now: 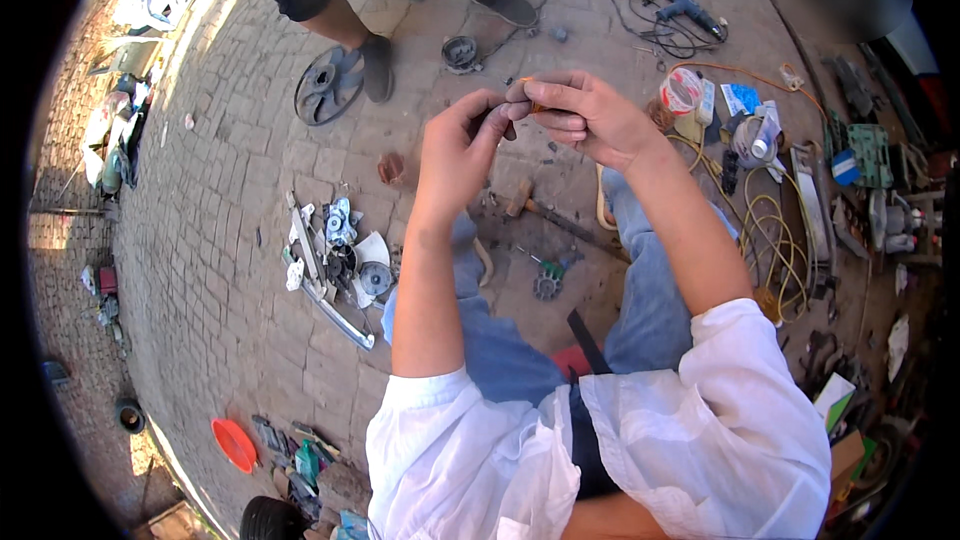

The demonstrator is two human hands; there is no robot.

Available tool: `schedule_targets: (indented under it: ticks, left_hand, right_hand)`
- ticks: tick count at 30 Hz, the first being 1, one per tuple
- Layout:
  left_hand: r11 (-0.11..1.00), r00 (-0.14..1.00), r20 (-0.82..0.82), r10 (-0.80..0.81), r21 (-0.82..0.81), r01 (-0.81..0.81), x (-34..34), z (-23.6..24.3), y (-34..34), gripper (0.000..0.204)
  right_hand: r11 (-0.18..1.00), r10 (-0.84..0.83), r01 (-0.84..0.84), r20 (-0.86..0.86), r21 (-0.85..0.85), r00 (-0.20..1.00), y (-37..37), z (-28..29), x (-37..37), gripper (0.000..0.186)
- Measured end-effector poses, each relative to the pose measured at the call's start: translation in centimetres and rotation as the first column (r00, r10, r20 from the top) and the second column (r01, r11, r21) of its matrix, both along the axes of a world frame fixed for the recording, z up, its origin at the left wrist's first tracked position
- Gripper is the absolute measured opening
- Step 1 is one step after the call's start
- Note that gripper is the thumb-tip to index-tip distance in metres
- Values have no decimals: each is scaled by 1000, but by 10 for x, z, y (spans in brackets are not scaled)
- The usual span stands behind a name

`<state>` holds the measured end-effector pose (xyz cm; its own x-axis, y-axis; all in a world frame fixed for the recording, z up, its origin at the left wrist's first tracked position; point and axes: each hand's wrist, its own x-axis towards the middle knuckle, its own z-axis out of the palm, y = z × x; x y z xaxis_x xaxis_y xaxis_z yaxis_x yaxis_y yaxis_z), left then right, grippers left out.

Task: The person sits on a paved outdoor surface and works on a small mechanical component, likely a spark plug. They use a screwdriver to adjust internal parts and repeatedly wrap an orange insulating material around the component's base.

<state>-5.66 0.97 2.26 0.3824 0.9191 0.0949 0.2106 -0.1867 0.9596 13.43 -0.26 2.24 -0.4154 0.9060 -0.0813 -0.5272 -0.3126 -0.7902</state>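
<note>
My left hand (462, 145) and my right hand (580, 118) meet in front of me at chest height, fingers bent and fingertips pressed together on a small orange piece (532, 108), mostly hidden by the fingers, so I cannot make out what it is. Below them on the paving lie a wooden-handled hammer (560, 216), a green-handled screwdriver (550, 268) and a round metal part (547, 288), between my legs in blue jeans.
A co-worker's legs (345, 25) are ahead, beside a fan wheel (322, 100). A power tool (690, 12) with cables is at upper right. Metal scrap (340, 225) lies left. Yellow hose (788, 270), a green case (872, 150) and clutter line the right. An orange basin (233, 443) sits lower left.
</note>
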Motion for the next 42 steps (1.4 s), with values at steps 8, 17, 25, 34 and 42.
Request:
schedule_targets:
  ticks: [8, 17, 25, 34, 42]
  left_hand:
    - [980, 984, -11, -177, -98, 175, 4, -5, -5, 18]
    - [956, 982, -162, 97, 289, -47, 11, 1, -11, 16]
    - [875, 957, -38, 287, 416, -246, 14, -3, -6, 19]
    - [964, 935, 279, 218, -213, -161, 25, -14, -1, 19]
    - [973, 939, 290, 183, -187, -132, 34, -21, -2, 18]
  right_hand:
    - [953, -302, 302, 50, 4, 952, 2, 1, -4, 24]
    - [963, -227, 158, -335, -219, 915, 10, -14, 9, 22]
    - [960, -235, 193, -211, -202, 949, 7, -10, 7, 23]
    - [969, -225, 225, 10, -106, 974, 0, -1, -5, 22]
    - [930, -367, 358, 241, 80, 898, -2, -2, -11, 21]
